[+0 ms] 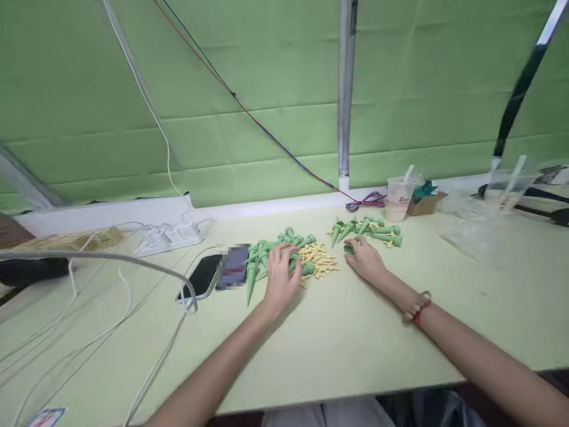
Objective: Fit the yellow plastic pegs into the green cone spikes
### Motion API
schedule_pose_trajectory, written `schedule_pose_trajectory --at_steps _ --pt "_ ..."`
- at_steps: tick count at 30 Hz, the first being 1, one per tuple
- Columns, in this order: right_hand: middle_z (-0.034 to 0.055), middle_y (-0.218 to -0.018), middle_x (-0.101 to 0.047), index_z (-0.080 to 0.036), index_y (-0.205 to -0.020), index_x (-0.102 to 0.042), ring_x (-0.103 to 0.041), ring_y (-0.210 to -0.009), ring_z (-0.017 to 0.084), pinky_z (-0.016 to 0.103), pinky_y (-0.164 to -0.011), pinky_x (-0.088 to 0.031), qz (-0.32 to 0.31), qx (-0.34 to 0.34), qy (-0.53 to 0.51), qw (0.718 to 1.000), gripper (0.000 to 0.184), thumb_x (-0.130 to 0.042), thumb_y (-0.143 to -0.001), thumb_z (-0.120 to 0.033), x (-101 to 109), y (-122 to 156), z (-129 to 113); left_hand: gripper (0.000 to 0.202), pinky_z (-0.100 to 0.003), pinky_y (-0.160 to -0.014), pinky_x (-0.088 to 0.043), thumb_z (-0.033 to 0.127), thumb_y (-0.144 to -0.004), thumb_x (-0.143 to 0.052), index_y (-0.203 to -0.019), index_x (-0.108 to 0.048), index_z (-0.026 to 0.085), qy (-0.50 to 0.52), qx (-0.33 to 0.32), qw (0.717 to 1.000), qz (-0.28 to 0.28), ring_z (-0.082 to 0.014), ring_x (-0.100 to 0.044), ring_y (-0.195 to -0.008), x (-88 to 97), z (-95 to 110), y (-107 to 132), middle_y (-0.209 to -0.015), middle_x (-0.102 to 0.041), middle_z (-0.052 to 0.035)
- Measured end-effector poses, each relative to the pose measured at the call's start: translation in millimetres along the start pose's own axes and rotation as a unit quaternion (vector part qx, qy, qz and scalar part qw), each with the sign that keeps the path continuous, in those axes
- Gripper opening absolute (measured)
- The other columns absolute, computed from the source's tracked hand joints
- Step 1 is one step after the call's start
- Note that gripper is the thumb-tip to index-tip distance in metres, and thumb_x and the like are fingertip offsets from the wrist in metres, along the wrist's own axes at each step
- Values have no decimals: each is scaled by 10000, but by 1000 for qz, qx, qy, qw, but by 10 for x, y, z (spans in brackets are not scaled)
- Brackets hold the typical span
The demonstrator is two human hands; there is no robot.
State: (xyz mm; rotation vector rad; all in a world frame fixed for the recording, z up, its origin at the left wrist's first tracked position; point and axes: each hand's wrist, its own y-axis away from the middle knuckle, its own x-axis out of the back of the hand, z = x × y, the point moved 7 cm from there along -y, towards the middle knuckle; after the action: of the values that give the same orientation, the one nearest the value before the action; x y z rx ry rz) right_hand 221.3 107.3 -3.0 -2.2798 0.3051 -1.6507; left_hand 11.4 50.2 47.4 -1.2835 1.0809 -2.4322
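My left hand [281,277] reaches into the left pile of green plastic spikes [252,274], its fingers curled round one green spike [294,258] whose lower part they hide. Right beside that hand lies a heap of small pale-yellow plastic pieces [318,258]. Between the thumb and fingers of my right hand [367,261] is another green spike [349,249], its wide end toward me, held low over the table. A second group of green spikes [386,231], with yellow pieces among them, lies just behind my right hand.
Two phones [202,276] lie left of the spikes. White cables and a power strip [171,237] spread across the left side. At the back stand a drink cup [397,198] and a small cardboard box [425,205]. A clear plastic bag [478,234] and another cup [507,193] sit at right.
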Motion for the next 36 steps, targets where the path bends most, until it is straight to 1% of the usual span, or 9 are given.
schedule_pose_trajectory --at_steps 8,13,15,18,21,23,29,33,36 --pt "96 -1033 -505 -196 -1001 -530 -539 -890 233 304 -673 -374 20 -5 1 1000 204 -494 -804 -235 48 12 13 180 -376 -913 -330 175 -835 -408 -952 -542 203 3 -31 999 -26 -201 -409 -1073 -39 73 19 -1080 -485 -70" --pt "62 -972 -518 -201 -921 -540 -549 -719 175 274 -570 -344 25 -20 -44 999 143 -461 -802 -218 109 37 -22 184 -373 -911 -329 173 -838 -402 -955 -540 207 1 -41 999 -29 -199 -405 -1081 -35 86 24 -1097 -475 -69" --pt "51 -967 -521 -203 -904 -549 -543 -667 157 271 -561 -347 44 -15 -77 996 137 -471 -795 -232 166 50 -60 185 -367 -912 -329 172 -838 -402 -959 -538 205 -1 -47 999 -26 -195 -406 -1079 -28 94 22 -1098 -475 -68" --pt "36 -977 -533 -213 -898 -558 -547 -674 149 274 -591 -378 118 0 -169 978 141 -487 -791 -271 319 83 -127 194 -362 -905 -336 182 -840 -407 -990 -528 204 -6 -64 998 -21 -195 -417 -1068 -21 119 22 -1094 -484 -72" --pt "48 -968 -545 -209 -900 -562 -547 -771 176 281 -619 -410 188 17 -290 938 165 -496 -782 -304 441 138 -200 255 -357 -909 -339 206 -845 -415 -1089 -487 205 -12 -93 995 -24 -197 -422 -1076 -34 165 35 -1108 -496 -78" --pt "67 -965 -547 -199 -889 -563 -532 -818 196 274 -577 -421 183 6 -388 903 196 -511 -767 -343 419 160 -244 333 -352 -921 -335 229 -848 -427 -1180 -432 206 -19 -108 994 -27 -199 -414 -1100 -49 189 45 -1140 -492 -85" --pt "35 -841 -562 -185 -786 -564 -529 -689 161 244 -479 -411 53 -79 -649 755 282 -623 -662 -431 135 207 -422 456 -354 -942 -328 305 -853 -446 -1292 -344 231 -43 -107 993 -39 -206 -397 -1140 -80 182 54 -1215 -459 -88" --pt "4 -758 -559 -188 -778 -568 -538 -646 143 230 -476 -404 10 -84 -727 682 285 -664 -642 -419 92 240 -510 397 -367 -942 -328 322 -853 -451 -1243 -435 250 -72 -119 989 -41 -217 -388 -1149 -81 171 42 -1227 -457 -76" --pt "0 -757 -594 -188 -771 -576 -541 -623 130 225 -479 -398 -51 -94 -773 625 280 -677 -634 -410 22 265 -583 329 -368 -903 -347 302 -856 -449 -1173 -519 249 -89 -120 988 -36 -221 -408 -1118 -69 153 28 -1185 -492 -73"
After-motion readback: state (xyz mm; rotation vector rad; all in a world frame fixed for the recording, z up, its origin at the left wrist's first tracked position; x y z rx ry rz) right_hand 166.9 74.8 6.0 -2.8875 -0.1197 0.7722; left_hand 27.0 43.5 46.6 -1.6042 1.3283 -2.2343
